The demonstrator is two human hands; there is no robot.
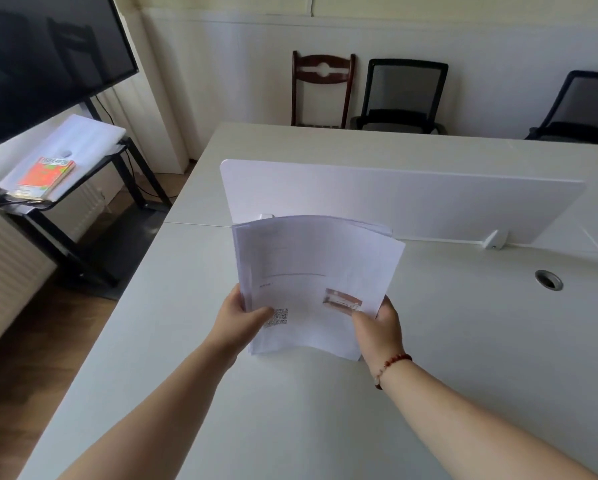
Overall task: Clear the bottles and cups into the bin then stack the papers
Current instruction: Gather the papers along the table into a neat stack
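A stack of white printed papers (pixel 315 271) stands nearly upright with its lower edge on the white desk (pixel 464 341), the top curling away from me. A QR code and a small reddish picture show on the front sheet. My left hand (pixel 242 320) grips the stack's lower left edge, thumb on the front. My right hand (pixel 380 327), with a red bead bracelet on the wrist, grips the lower right edge. No bottles, cups or bin are in view.
A white divider panel (pixel 412 199) stands just behind the papers. A cable hole (pixel 548 279) sits in the desk at right. At left a black TV (pixel 44 57) hangs over a stand shelf holding an orange book (pixel 44 174). Chairs (pixel 401 95) line the far wall.
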